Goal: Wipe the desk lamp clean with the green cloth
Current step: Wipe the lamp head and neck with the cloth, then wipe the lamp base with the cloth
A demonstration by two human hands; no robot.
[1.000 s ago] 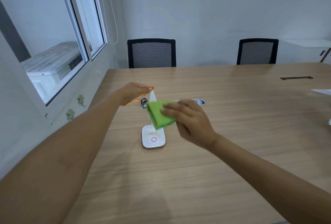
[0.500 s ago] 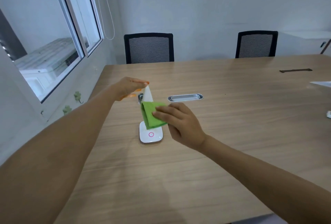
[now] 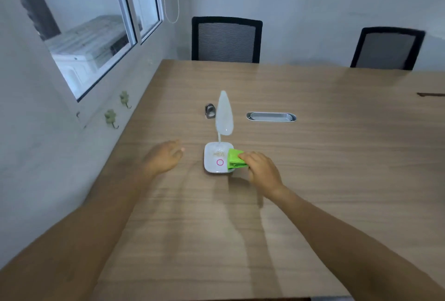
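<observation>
We see two hands at the base of a white desk lamp [image 3: 222,132] on a wooden table [image 3: 313,180].

Our left hand [image 3: 163,158] hovers loosely spread and empty, just left of the lamp base [image 3: 215,162]. The lamp head stands upright above the base. Our right hand [image 3: 261,170] pinches the folded green cloth [image 3: 234,161] and presses it on the right edge of the base. Farther right, a metal cable tray [image 3: 271,117] sits in the table.
</observation>
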